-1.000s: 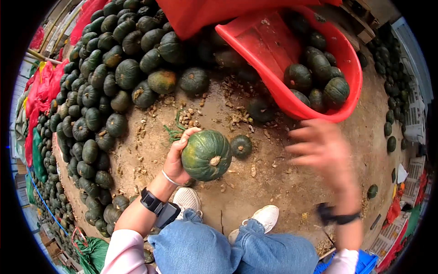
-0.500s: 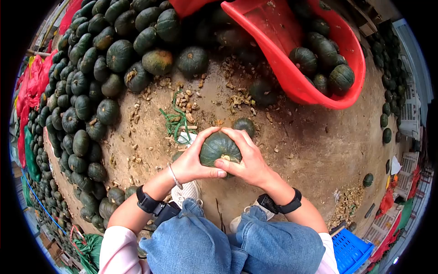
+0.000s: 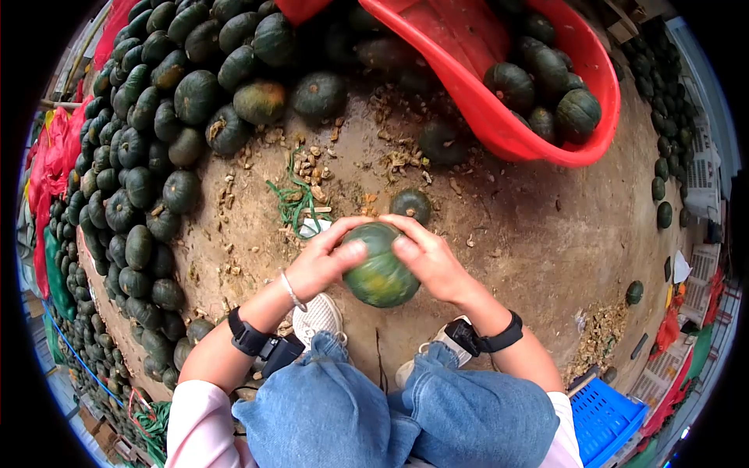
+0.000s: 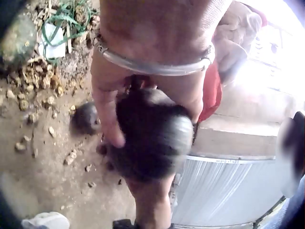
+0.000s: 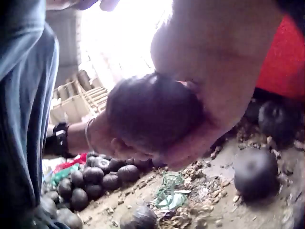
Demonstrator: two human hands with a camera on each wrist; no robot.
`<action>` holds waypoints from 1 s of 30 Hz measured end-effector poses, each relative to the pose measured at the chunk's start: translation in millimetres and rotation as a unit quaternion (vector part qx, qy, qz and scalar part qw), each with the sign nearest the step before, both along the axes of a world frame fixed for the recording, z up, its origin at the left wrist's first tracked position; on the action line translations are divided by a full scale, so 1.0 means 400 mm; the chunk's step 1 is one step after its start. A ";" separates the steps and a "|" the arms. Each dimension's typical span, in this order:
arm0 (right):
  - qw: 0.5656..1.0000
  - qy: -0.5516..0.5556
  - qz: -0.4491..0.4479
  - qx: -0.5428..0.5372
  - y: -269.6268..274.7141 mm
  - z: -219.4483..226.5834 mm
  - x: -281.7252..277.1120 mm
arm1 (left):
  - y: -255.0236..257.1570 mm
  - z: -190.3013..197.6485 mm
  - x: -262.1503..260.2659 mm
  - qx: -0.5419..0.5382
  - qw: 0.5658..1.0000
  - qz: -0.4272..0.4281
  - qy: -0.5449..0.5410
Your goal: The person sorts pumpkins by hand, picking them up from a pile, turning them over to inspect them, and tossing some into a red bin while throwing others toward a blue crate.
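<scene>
Between my two hands is a round green pumpkin [image 3: 381, 273] with a yellowish patch, held above the floor in front of my knees. My left hand [image 3: 318, 264] grips its left side, thumb on top. The right hand [image 3: 435, 267] holds the opposite side, its thumb also over the upper surface. Both thumbs and the pumpkin's skin are slightly blurred. In the left wrist view the pumpkin [image 4: 152, 138] looks dark, with fingers around it. The right wrist view shows the same pumpkin [image 5: 147, 112] cupped from both sides. Just beyond the hands, a smaller pumpkin [image 3: 411, 205] sits on the floor.
A large heap of pumpkins [image 3: 140, 187] fills the left. At the upper right, a red tub [image 3: 538, 152] holds several more. Green string [image 3: 295, 204] and dried scraps lie on the dirty floor. A blue crate [image 3: 605, 417] stands at lower right.
The right hand has come from near the red tub to join the left on the pumpkin. The pumpkin has turned: its stem no longer shows, and the yellowish patch faces up.
</scene>
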State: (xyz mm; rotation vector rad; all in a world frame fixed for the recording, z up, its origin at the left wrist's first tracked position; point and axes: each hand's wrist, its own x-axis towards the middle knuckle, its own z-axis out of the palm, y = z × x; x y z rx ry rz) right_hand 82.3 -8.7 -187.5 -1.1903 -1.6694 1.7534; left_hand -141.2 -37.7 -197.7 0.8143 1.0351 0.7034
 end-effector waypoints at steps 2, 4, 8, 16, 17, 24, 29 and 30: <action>0.958 0.195 -0.029 -0.208 0.005 -0.033 0.015 | 0.012 0.055 -0.037 -0.102 0.994 -0.034 -0.007; 0.817 0.355 -0.074 -0.449 -0.003 -0.046 0.030 | 0.018 0.079 -0.042 -0.063 0.994 -0.090 0.026; 0.830 0.426 -0.037 -0.357 -0.013 -0.059 0.059 | 0.004 0.069 -0.002 0.018 0.996 -0.078 0.032; 0.900 0.315 -0.123 -0.275 -0.027 -0.040 0.046 | 0.029 0.093 0.093 0.300 0.877 -0.163 0.338; 0.893 0.321 -0.122 -0.292 -0.027 -0.032 0.052 | 0.029 0.101 0.098 0.311 0.874 -0.155 0.340; 0.870 0.351 -0.069 -0.340 -0.057 -0.004 0.060 | 0.082 0.058 0.066 0.189 0.886 -0.146 0.397; 0.890 0.317 -0.222 -0.240 -0.125 0.076 0.294 | 0.231 -0.119 -0.184 0.363 0.744 0.058 0.558; 0.883 0.316 -0.282 -0.202 -0.158 0.106 0.374 | 0.271 -0.131 -0.246 0.328 0.695 0.103 0.631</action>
